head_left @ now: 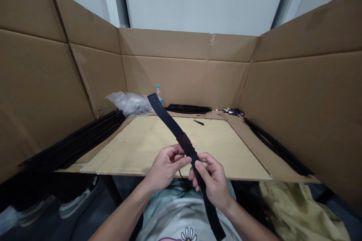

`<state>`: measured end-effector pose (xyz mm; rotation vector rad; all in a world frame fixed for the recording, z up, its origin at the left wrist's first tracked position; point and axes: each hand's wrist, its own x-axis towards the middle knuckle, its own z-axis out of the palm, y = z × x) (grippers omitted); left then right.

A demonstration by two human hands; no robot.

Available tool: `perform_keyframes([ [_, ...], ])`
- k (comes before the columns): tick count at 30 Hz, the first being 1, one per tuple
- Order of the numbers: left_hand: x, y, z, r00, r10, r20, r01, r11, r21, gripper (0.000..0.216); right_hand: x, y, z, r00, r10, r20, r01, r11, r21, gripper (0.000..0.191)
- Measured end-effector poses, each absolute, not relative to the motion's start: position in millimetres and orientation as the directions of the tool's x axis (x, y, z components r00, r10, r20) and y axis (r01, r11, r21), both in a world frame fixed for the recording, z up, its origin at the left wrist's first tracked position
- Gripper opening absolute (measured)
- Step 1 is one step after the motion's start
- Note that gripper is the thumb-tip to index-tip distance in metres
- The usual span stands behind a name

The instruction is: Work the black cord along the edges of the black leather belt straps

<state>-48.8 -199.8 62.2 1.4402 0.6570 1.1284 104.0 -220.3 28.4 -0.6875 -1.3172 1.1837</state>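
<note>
A long black strap (169, 119) runs slantwise through both of my hands, one end up over the board and the other down by my shirt. It has a dark brown band (184, 140) around it and black cord wrapped just below that band. My left hand (169, 163) pinches the strap's left edge near the wrapping. On the other edge, a little lower, my right hand (210, 176) grips it between thumb and fingers. A thin black cord (180, 174) dangles below my left fingers.
Cardboard walls (164, 71) enclose the pale board (135, 143). Black strips lie in a left pile (93, 139), a back stack (188, 109) and a right bundle (277, 148). A small knife (198, 122), clear plastic bag (130, 102), water bottle (158, 92) and tangled cords (234, 112) sit farther back.
</note>
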Motion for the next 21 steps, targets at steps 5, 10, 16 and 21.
perform_keyframes([
  [5, -46.3, -200.1, 60.4, 0.411, 0.875, 0.254, -0.171, -0.199, 0.965, 0.022, 106.4, -215.2, 33.8, -0.279, 0.902, 0.329, -0.299, 0.244, -0.922, 0.029],
  [10, -44.4, -195.2, 54.4, 0.415, 0.875, 0.250, -0.079, -0.239, 0.968, 0.026, 108.1, -206.3, 31.0, -0.271, 0.928, 0.254, -0.315, 0.164, -0.935, 0.035],
  [16, -45.5, -193.5, 53.0, 0.407, 0.886, 0.222, -0.025, -0.232, 0.972, 0.029, 106.2, -203.6, 29.5, -0.218, 0.950, 0.223, -0.268, 0.161, -0.950, 0.042],
  [21, -44.2, -198.5, 56.1, 0.300, 0.924, 0.237, 0.011, -0.252, 0.968, 0.033, 107.7, -205.9, 31.8, -0.155, 0.979, 0.134, -0.188, 0.103, -0.977, 0.048],
])
